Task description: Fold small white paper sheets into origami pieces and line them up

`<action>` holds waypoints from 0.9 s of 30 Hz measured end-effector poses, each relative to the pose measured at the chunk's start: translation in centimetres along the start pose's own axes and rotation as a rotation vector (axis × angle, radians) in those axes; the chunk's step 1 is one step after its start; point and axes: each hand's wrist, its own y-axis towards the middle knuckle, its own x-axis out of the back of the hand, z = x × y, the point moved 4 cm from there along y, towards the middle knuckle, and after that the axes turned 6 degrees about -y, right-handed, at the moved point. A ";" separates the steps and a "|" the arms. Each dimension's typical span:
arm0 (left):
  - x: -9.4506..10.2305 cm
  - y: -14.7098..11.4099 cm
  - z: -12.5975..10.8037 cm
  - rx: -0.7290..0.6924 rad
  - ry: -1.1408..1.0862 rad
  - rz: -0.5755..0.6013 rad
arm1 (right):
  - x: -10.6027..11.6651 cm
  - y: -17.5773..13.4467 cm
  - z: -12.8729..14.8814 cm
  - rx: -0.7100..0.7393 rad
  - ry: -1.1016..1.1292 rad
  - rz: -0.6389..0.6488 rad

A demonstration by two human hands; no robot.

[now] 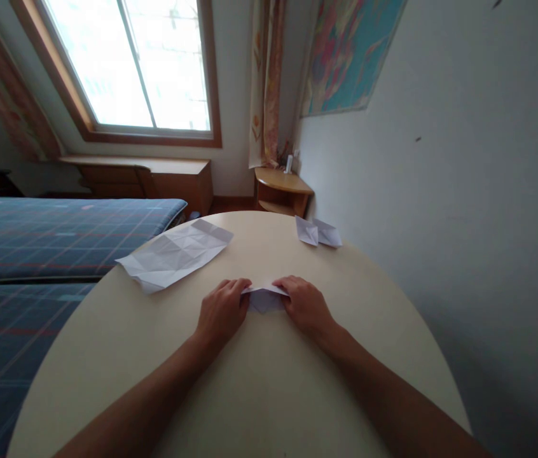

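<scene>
A small folded white paper [266,300] is held between my two hands over the middle of the table [259,381]. My left hand [224,308] pinches its left end, thumb towards me and fingers behind. At the right end, my right hand [304,305] grips the paper the same way. The paper's upper edge is folded, with a pointed flap hanging on the near side. My fingertips are partly hidden behind it.
A creased, unfolded white sheet [178,251] lies at the table's far left. Folded paper shapes [319,233] stand at the far right. A bed with a plaid cover [59,235] adjoins the left, a white wall [464,210] the right. Beyond are a corner shelf [282,180] and a window [140,63].
</scene>
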 end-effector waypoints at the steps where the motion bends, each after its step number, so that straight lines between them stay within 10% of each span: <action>1: -0.1 0.0 0.0 -0.015 -0.004 0.011 | -0.1 0.0 -0.1 -0.006 0.002 0.000; 18: -0.1 -0.1 0.1 -0.154 -0.025 -0.001 | 1.5 -0.8 1.6 0.344 -0.009 -0.158; 27: 0.0 -0.1 -0.1 -0.226 -0.050 -0.018 | 0.5 -0.1 0.3 0.232 -0.029 -0.180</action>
